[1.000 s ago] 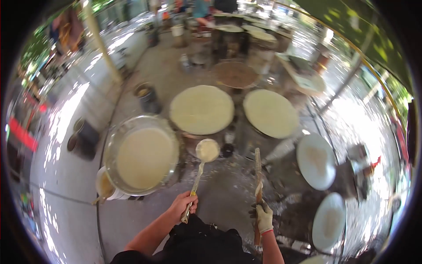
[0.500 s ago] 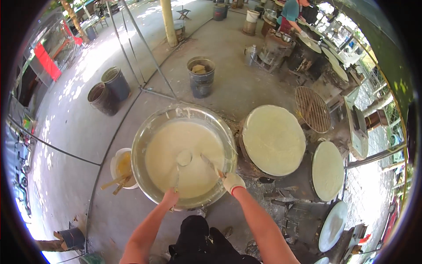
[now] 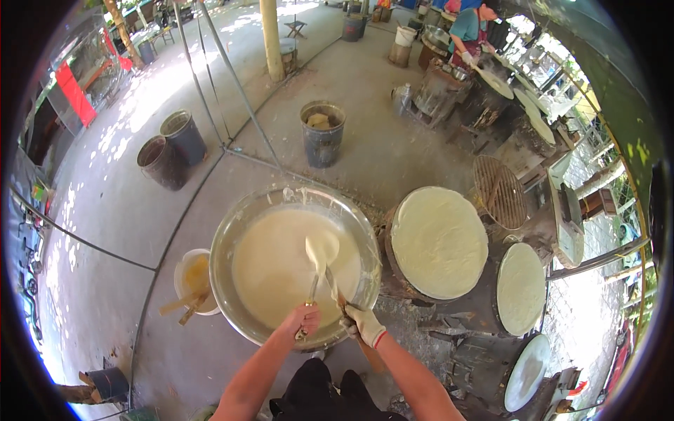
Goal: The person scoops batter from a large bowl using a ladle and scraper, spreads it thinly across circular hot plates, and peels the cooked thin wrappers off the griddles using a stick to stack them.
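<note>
A wide metal basin [image 3: 226,281] of pale, creamy batter [image 3: 274,259] stands in front of me. My left hand [image 3: 302,321], bare, is closed around the handle of a ladle [image 3: 313,289]. The ladle's bowl is full of batter and held over the basin. In a white glove with a red cuff, my right hand [image 3: 363,325] grips a flat wooden spatula [image 3: 336,290]. Its batter-coated tip meets the ladle near the bowl, while its brown lower end sticks out below my glove. To the right, a round griddle [image 3: 439,242] is covered with a pale layer.
Another coated griddle [image 3: 521,288] and a bare pale one [image 3: 528,372] stand farther right. A white bucket [image 3: 184,281] with wooden sticks is left of the basin. Beyond it is a dark metal bucket [image 3: 324,144]. A co-worker [image 3: 467,31] stands at griddles, far right.
The ladle has risen from the batter, now full, and moved right. My right hand has drawn toward me, bringing the spatula against the ladle. The co-worker has come further into view.
</note>
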The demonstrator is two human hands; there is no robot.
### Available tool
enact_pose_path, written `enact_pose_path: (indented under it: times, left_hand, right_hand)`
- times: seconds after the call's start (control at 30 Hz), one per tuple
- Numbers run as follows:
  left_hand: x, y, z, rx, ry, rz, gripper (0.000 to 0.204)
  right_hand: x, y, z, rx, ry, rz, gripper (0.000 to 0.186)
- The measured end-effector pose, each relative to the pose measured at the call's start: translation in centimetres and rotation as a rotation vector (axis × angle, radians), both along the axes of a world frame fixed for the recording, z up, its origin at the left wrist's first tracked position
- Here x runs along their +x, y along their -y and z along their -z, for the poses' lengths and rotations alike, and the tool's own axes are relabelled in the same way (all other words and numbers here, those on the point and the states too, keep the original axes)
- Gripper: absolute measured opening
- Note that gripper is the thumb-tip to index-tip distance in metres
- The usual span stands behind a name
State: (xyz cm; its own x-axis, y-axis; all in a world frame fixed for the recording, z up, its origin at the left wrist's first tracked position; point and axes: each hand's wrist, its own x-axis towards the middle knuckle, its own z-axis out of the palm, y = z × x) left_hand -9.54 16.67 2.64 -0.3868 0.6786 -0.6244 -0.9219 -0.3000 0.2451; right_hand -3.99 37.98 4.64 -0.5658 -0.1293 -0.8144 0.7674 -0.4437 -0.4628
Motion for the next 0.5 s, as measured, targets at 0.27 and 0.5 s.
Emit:
enact_pose_path:
  times: [0.27,0.5]
  left_hand:
    - [-4.9,-1.1,-23.4,-0.125,-0.757,-0.105,0.012]
    - [-2.0,-1.5,-25.7,-0.522,-0.967,0.001,0.014]
  right_hand:
    - [-3.5,-1.7,-19.7,-0.019,-0.565,0.099,0.026]
    - [2.5,-3.8,-21.8,0.108,-0.623,0.225,0.028]
